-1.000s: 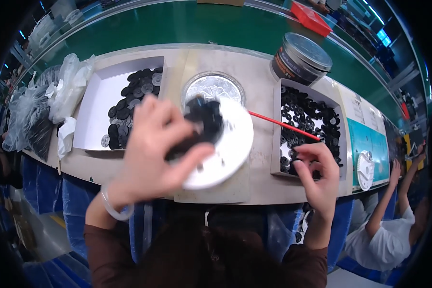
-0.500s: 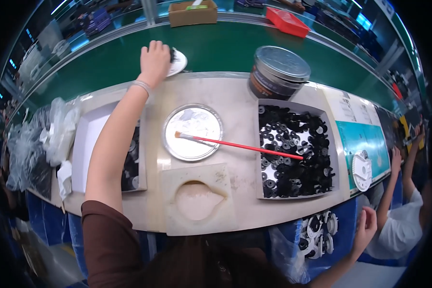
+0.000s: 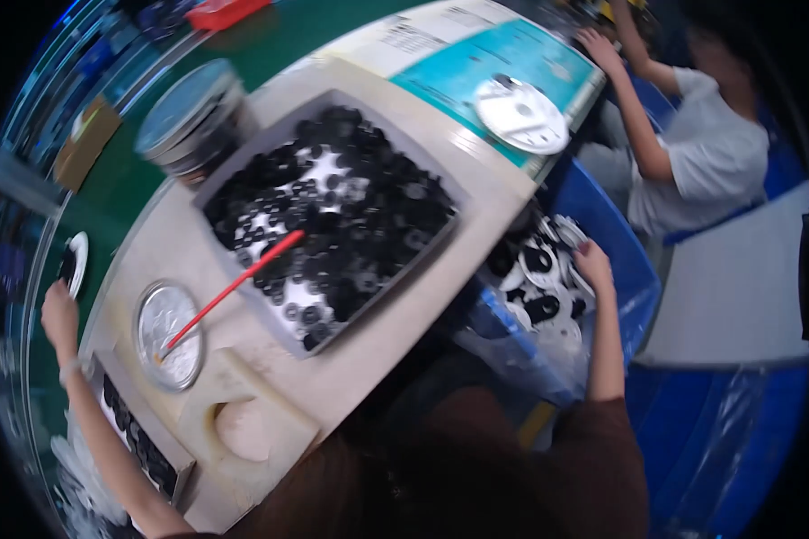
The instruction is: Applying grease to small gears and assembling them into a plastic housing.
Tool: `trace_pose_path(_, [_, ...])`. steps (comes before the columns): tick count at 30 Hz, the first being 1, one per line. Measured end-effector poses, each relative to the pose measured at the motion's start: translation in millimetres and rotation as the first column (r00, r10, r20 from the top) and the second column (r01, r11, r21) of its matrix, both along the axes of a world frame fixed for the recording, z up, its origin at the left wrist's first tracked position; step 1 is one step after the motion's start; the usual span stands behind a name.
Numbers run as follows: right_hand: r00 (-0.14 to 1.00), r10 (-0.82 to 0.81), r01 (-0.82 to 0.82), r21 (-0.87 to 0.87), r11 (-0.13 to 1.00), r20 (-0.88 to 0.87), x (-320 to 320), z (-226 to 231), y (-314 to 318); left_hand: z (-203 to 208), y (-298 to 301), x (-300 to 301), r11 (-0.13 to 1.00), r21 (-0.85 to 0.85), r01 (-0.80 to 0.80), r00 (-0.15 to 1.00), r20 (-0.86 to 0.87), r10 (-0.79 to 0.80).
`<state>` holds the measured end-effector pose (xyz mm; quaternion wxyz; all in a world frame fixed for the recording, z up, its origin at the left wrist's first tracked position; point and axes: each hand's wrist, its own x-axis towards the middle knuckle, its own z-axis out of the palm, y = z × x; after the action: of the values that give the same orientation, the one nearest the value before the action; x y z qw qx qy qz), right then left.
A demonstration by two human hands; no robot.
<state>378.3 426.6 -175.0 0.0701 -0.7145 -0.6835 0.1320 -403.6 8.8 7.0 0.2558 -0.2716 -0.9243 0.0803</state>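
My left hand [image 3: 60, 319] is stretched out over the green belt at the far left. Directly beyond its fingers is a white round plastic part [image 3: 79, 260] with a black piece on it. Blur hides whether the fingers still touch that part. My right hand [image 3: 593, 267] reaches into a blue bin [image 3: 634, 296] at the right. Its fingers are closed on the edge of a white round plastic part [image 3: 577, 280], among several similar white parts with black pieces.
A box [image 3: 319, 346] of small black parts stands mid-table beside a metal can [image 3: 193, 121]. A red-handled brush [image 3: 234, 289] spans a silver lid [image 3: 144, 314] and that box. Nearby are a pale block [image 3: 301, 431] with a cutout and another white disc [image 3: 521, 117]. A co-worker [image 3: 701, 144] sits at right.
The view has swung to the right and tilted. My right hand has gone from open beside the bin to among the white parts. My left hand remains by the part on the belt.
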Motion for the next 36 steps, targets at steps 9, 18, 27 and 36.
trace_pose_path(9, [0.903, -0.333, 0.301, -0.152, 0.941, -0.271, 20.9, -193.3, 35.3, 61.2, -29.2, 250.5, 0.782, 0.616, 0.094, 0.874, 0.326, -0.361])
trace_pose_path(18, [0.678, -0.598, 0.124, -0.734, 0.667, -0.429, 80.4, -189.3, 55.2, 19.3, -78.6, 312.1, 0.768, 0.634, 0.092, 0.905, 0.268, -0.330])
trace_pose_path(27, [0.719, -0.650, 0.580, -0.305, 0.756, -0.245, 90.7, -289.6, 71.7, 4.4, -87.1, 309.7, 0.772, 0.632, 0.069, 0.884, 0.321, -0.341])
trace_pose_path(36, [0.966, 0.240, -0.258, -0.340, 0.904, -0.095, 15.9, -38.5, -5.3, 12.5, -82.5, 324.3, 0.792, 0.602, 0.101, 0.855, 0.355, -0.378])
